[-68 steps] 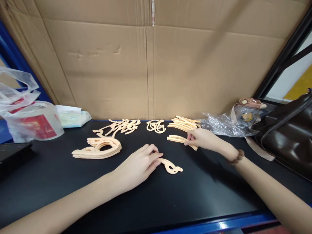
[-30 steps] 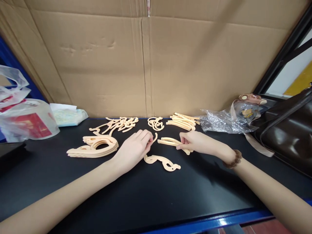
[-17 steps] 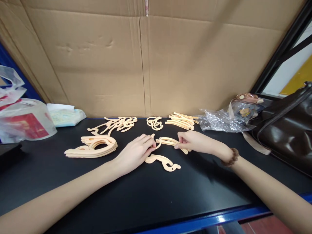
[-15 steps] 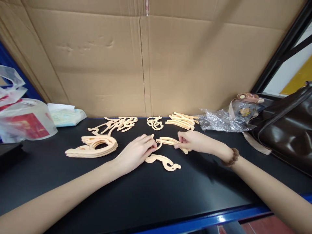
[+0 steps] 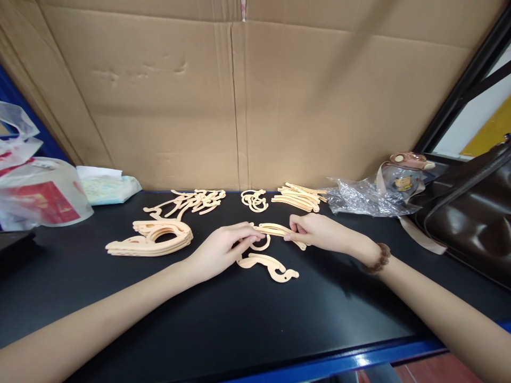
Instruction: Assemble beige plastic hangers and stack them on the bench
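Grips smooth, arched strips (image 5: 273, 226) running ten-to-four o'clock in right hand (image 5: 319, 232), pinches thin hook (image 5: 267, 245) bowed toward six in left hand (image 5: 223, 246).

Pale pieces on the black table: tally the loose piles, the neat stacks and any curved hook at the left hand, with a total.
Loose: 3 (tangled pile, hook pile, slat pile)
Neat stack: 1
Curved hook at left hand: 1
Total: 5

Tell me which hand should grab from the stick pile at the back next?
Probably the right hand: it's nearer the stick pile, though it holds curved strips; the left hand is farther off.
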`<move>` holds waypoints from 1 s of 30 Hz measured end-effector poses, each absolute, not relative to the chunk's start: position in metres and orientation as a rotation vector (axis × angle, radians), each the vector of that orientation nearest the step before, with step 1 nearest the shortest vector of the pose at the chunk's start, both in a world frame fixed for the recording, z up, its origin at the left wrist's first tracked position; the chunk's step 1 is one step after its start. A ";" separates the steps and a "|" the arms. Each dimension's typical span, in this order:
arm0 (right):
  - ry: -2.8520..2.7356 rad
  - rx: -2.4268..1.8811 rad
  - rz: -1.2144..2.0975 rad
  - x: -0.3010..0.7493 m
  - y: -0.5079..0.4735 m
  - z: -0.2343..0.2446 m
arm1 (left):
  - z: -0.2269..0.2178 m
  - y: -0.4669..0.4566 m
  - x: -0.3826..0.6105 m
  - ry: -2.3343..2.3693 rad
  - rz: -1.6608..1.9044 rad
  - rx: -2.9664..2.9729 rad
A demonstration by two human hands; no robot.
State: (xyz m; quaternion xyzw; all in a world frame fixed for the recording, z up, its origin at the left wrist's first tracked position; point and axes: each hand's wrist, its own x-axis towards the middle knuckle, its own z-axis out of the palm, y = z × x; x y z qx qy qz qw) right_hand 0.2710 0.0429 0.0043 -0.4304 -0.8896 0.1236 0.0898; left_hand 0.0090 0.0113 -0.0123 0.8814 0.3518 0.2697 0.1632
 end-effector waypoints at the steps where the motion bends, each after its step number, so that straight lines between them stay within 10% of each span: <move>1: -2.646 -1.281 0.364 0.271 0.043 0.004 | -0.012 0.012 0.009 1.010 0.815 2.465; 30: -2.616 -1.327 0.355 0.268 0.039 0.004 | -0.013 0.020 0.005 1.237 0.904 2.366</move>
